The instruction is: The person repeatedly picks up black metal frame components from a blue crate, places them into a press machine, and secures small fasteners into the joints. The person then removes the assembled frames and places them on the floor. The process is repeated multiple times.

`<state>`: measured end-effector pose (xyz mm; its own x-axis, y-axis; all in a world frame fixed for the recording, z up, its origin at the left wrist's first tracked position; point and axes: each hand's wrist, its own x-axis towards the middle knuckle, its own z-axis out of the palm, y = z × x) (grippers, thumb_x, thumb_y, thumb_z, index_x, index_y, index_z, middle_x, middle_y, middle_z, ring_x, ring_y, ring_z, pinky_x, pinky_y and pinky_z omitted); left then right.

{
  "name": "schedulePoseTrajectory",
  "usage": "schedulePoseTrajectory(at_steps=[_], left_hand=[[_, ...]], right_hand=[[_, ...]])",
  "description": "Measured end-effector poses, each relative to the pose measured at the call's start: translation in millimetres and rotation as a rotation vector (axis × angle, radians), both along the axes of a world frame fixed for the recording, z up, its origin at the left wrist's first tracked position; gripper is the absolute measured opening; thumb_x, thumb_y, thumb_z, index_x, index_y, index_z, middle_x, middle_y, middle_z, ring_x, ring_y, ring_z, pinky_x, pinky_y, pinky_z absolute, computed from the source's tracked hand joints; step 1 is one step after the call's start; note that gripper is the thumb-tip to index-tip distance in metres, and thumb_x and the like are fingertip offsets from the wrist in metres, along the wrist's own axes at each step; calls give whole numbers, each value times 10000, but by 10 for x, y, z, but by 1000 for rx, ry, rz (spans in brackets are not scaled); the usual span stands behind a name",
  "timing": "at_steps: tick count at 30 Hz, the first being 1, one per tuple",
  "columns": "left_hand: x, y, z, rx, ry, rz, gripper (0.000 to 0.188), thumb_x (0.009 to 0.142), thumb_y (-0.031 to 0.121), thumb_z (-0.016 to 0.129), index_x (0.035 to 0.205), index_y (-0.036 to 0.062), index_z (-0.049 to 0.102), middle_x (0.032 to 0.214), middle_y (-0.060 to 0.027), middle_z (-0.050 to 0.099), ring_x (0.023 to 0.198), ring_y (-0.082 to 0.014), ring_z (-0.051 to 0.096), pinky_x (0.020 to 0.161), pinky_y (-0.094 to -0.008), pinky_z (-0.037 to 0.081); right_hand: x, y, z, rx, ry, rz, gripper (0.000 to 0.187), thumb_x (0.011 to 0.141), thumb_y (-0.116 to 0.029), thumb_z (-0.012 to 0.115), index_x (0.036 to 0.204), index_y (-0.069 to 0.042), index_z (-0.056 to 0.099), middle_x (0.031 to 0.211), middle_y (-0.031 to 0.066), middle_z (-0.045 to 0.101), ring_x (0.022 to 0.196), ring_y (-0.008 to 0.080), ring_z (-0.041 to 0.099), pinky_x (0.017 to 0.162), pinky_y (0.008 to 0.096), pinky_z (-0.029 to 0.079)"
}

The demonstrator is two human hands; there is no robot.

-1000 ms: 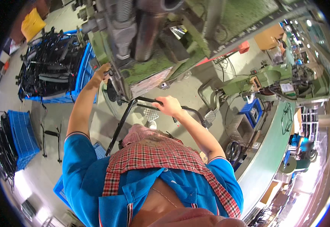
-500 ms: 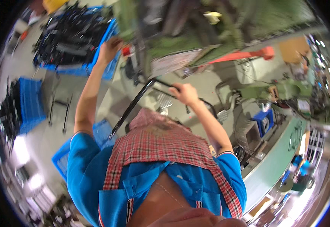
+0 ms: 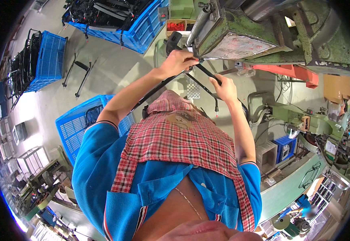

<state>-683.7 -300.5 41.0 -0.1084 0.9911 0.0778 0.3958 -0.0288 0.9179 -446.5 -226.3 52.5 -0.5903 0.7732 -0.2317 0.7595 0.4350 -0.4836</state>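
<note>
Clamped the right hand on one black tube assembly, located at upper centre of the frame, beneath one green machine. Held the fingertips of the left hand together at one small red piece, beside the upper corner of the assembly; could not tell whether clamped on either. Counted three crates: one blue crate at upper left, loaded with black parts; a second blue crate at far left; a third blue crate left of centre. Counted also one loose H-shaped part at upper left and one box of red pieces at top centre.
</note>
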Motion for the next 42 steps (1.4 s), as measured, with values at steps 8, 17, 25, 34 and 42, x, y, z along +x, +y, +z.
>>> schedulePoseTrajectory(at_steps=[8,17,25,34,42], left_hand=[[55,-181,-56,194,397,106,319,870,277,635,1104,62,608,886,-161,647,788,-356,631,687,-432,501],[-207,-1357,-321,-469,162,83,389,904,291,588,1250,118,541,808,-210,639,732,-407,624,655,-482,498],[-213,-1359,-317,-276,355,189,333,926,262,539,1240,161,585,848,-197,660,775,-401,628,667,-480,503],[-201,-1363,-231,-285,365,183,314,921,248,542,1207,130,597,826,-204,657,746,-407,625,662,-486,504],[-195,-1368,-275,-336,378,191,325,923,284,538,1204,133,599,794,-222,646,742,-423,617,658,-493,498]], right_hand=[[7,-45,-34,17,52,-19,383,868,-461,589,995,-112,684,748,183,650,773,388,631,675,459,490],[-5,-99,-1,-33,-6,-60,383,866,-463,594,957,-99,673,738,178,647,771,396,621,679,460,484],[-24,-50,25,-80,-1,-60,379,869,-453,592,948,-90,670,720,177,634,742,391,615,667,444,477],[-40,-29,67,-112,1,-55,371,866,-441,606,942,-85,677,696,165,629,704,381,611,652,434,475],[16,-86,-56,-44,60,-53,372,864,-442,609,937,-84,679,689,164,626,684,376,605,638,429,471]])
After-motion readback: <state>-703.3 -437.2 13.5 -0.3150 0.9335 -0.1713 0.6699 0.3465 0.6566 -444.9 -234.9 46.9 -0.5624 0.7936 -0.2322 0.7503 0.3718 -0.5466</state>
